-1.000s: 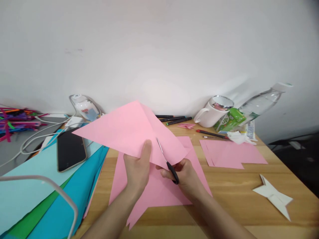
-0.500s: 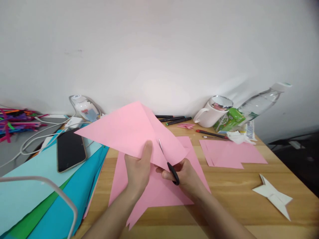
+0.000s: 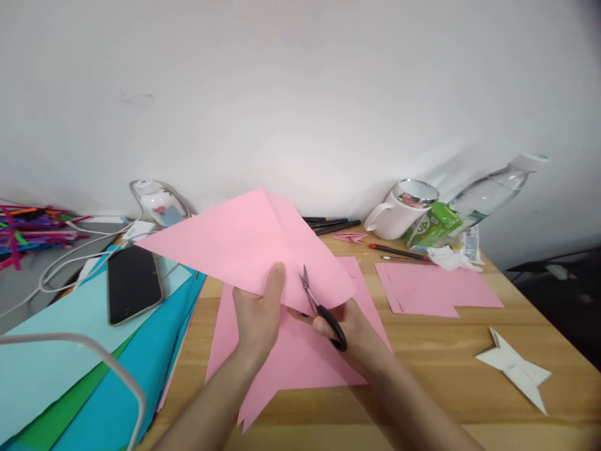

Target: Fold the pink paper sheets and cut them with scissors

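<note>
- Left hand (image 3: 257, 316): pinching sheet (image 3: 225, 235), which spreads beyond it.
- Right hand (image 3: 354, 332): gripping scissors (image 3: 325, 312), slightly parted, right of left hand.
- Caution: a loose pinch could twist sheet, skewing the cut.

head-worn camera, near, facing forward-down over table (image 3: 432, 351) (wall (image 3: 300, 94) beyond)
</note>
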### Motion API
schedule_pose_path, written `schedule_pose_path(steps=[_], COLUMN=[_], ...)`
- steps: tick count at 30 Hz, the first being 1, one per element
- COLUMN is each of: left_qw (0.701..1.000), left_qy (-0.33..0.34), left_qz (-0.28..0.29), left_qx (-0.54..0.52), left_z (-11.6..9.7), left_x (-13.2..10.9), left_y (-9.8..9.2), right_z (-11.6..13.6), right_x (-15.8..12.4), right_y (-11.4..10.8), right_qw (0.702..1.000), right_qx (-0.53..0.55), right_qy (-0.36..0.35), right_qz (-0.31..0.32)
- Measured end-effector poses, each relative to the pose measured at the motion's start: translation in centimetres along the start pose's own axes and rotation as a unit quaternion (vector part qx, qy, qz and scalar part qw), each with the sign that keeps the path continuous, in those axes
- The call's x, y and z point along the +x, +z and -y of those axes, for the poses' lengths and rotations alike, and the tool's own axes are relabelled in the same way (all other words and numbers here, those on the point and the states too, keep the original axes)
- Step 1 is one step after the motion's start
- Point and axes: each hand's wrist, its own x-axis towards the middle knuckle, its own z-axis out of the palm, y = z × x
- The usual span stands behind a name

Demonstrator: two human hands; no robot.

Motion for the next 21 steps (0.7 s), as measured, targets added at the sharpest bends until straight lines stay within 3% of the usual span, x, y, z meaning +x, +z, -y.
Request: schedule_pose_path(steps=[9,15,21], left_qw=[0.999,0.998,0.999], left_qy=[-0.005,0.041,0.016], left_qz=[0.023,0.011,0.001], left_qx=[-0.032,0.04,0.043], left_z=[0.0,-0.4,-0.3], left_x=[0.0,-0.5,-1.0], left_y=[-0.1,-0.1,0.3], right_z=[-0.4,-0.3,-0.5], right_x=[0.1,0.2,0.2], right_y=[-0.2,-0.5,-0.1], right_qw=[0.999,0.997,0.998], right_qx=[-0.024,-0.034,-0.009], right_qy=[-0.008,-0.027,-0.026], right_qz=[-0.044,-0.063,-0.064])
